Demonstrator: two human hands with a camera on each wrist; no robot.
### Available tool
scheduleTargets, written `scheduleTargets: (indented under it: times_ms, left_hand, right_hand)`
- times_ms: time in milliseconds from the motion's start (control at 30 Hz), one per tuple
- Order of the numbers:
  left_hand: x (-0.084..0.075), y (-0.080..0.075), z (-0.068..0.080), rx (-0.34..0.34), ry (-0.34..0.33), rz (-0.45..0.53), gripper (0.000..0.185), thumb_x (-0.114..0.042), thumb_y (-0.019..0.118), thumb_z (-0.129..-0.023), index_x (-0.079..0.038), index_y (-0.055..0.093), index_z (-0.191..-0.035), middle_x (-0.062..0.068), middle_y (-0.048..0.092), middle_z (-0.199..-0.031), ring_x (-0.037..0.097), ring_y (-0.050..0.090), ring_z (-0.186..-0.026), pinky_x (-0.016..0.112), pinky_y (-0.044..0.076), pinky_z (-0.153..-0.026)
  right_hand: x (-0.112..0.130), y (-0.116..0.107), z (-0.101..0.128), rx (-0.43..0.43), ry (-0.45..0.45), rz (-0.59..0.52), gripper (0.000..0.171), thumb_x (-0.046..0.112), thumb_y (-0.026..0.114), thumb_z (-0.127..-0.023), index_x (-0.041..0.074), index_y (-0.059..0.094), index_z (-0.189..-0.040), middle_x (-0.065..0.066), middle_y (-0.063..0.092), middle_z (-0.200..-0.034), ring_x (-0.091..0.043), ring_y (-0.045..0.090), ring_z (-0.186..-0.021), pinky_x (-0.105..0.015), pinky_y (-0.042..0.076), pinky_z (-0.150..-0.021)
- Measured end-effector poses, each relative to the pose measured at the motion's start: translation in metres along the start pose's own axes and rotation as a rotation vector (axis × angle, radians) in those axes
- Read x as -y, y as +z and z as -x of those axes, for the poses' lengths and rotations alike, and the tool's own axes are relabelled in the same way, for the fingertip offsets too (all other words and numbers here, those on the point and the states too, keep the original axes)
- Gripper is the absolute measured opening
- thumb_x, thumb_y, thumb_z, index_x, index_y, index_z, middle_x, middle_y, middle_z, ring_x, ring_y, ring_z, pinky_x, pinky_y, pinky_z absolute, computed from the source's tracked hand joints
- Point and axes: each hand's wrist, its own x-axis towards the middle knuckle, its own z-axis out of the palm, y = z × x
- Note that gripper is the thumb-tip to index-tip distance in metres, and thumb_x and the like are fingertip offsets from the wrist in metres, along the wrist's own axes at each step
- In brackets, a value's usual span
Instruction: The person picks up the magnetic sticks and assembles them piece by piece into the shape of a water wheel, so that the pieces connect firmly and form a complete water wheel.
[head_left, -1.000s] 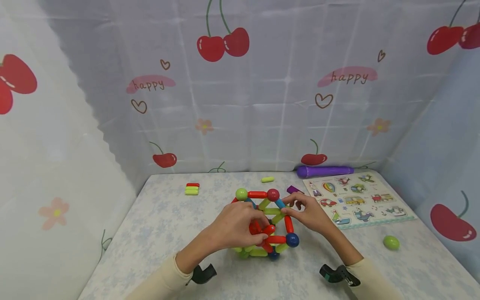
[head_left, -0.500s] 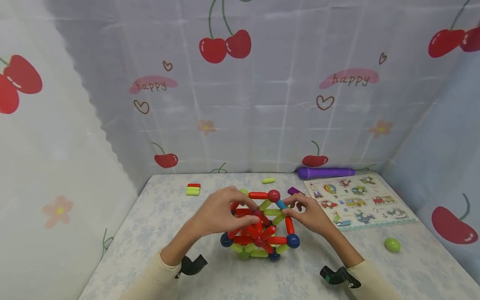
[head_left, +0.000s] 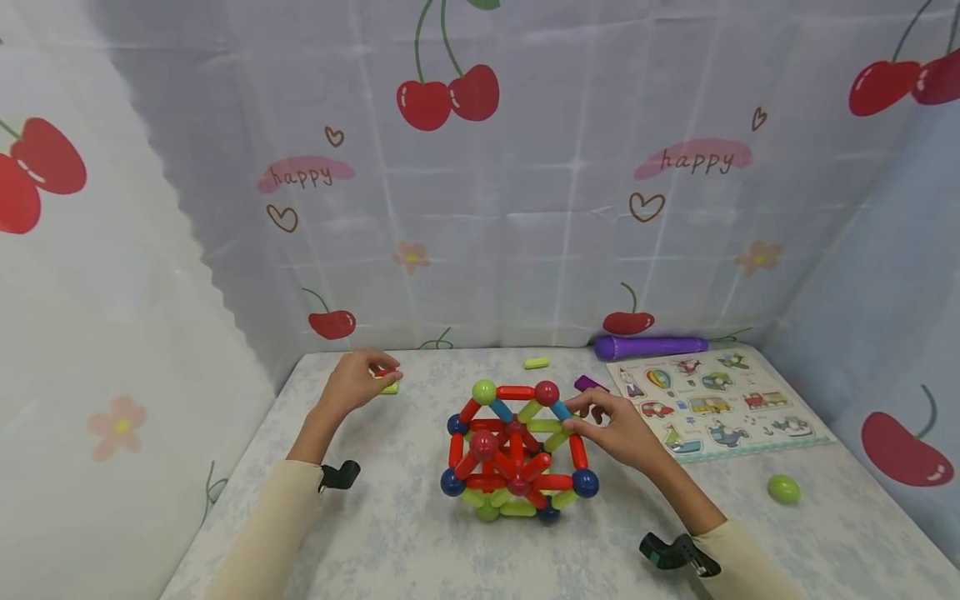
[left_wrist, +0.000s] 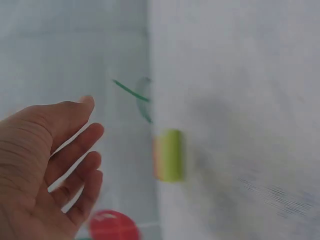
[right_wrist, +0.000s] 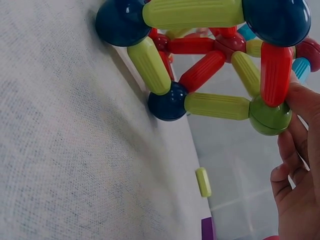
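Note:
A ball-and-stick frame (head_left: 483, 445) of red, blue and green balls joined by red, green and blue rods stands mid-table. My right hand (head_left: 615, 425) holds its right upper side; in the right wrist view, the thumb and fingers pinch it around a green ball (right_wrist: 270, 116). Far left on the table, my left hand (head_left: 351, 385) hovers by a small group of loose rods (head_left: 391, 388), partly hiding them. The left wrist view has that hand with relaxed fingers, holding nothing, apart from the blurred green rod (left_wrist: 172, 155).
Behind the frame lie a single green rod (head_left: 536, 363) and a purple block (head_left: 590, 382). A purple microphone-shaped toy (head_left: 651, 347) is at the back edge, beside a picture board (head_left: 720, 400). A loose green ball (head_left: 784, 489) sits at right.
My left hand has left the frame's red ball and moved to the far left, by the loose rods. A red ball now shows on the frame's near side. The right hand has stayed put.

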Motion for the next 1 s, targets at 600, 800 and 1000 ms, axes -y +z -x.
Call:
scheduleTargets:
  times_ms: [600, 800, 1000]
  left_hand:
    - [0.052, 0.042, -0.005, 0.100, -0.165, -0.188, 0.027, -0.018, 0.085, -0.094, -0.001, 0.081, -0.115, 0.016, 0.073, -0.117, 0.036, 0.064, -0.115, 0.057, 0.054, -0.100]
    - [0.032, 0.042, -0.001, 0.037, 0.055, -0.125, 0.024, -0.018, 0.085, -0.093, -0.007, 0.082, -0.113, 0.006, 0.075, -0.108, 0.027, 0.065, -0.105, 0.050, 0.058, -0.093]
    - [-0.029, 0.028, -0.003, -0.149, 0.399, 0.067, 0.024, -0.014, 0.085, -0.092, -0.012, 0.080, -0.116, 0.001, 0.073, -0.106, 0.022, 0.064, -0.099, 0.044, 0.059, -0.085]
  right_hand:
    - [-0.001, 0.001, -0.001, -0.004, -0.037, -0.025, 0.023, 0.015, 0.086, -0.094, 0.014, 0.080, -0.116, 0.003, 0.070, -0.099, -0.015, 0.058, -0.089, -0.027, 0.049, -0.074]
    - [0.001, 0.001, -0.001, 0.003, -0.026, -0.022, 0.023, 0.016, 0.085, -0.094, 0.014, 0.080, -0.116, 0.003, 0.070, -0.099, -0.016, 0.058, -0.089, -0.027, 0.049, -0.074]
    - [0.000, 0.000, 0.000, -0.003, -0.032, -0.024, 0.023, 0.015, 0.085, -0.094, 0.013, 0.080, -0.116, 0.003, 0.070, -0.099, -0.015, 0.058, -0.089, -0.028, 0.050, -0.074]
